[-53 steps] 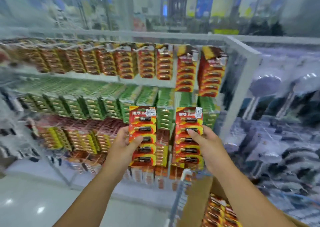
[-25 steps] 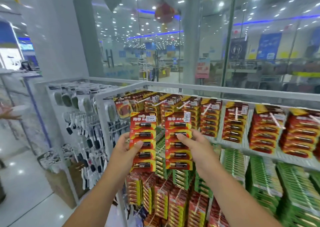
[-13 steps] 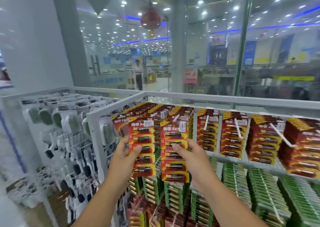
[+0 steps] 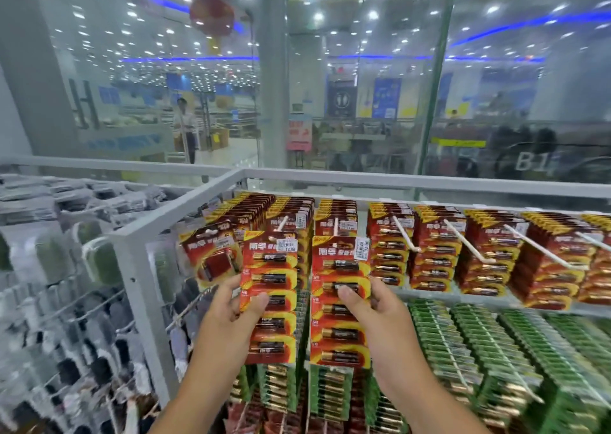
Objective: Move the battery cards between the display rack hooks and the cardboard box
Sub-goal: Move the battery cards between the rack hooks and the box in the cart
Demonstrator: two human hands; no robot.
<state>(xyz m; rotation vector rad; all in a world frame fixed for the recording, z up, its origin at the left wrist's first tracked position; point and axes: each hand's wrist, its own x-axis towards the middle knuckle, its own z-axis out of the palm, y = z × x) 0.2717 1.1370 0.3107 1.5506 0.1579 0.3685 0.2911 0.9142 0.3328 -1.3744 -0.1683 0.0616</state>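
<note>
Left hand: closed on a red-and-yellow blister card of five black batteries, thumb across its front, fingers behind its left edge; card upright, price sticker at top right.

Right hand: closed on a second red-and-yellow card of gold-tipped batteries, thumb on the face, fingers wrapping its right edge. The two cards are side by side, just apart, raised before the top row.

White metal-framed display rack: top row of red battery cards on white peg hooks; below, a row of green battery cards; lowest row partly hidden.

Adjoining rack, left: dark, blurred goods, not identifiable.

Glass partition beyond.
</note>
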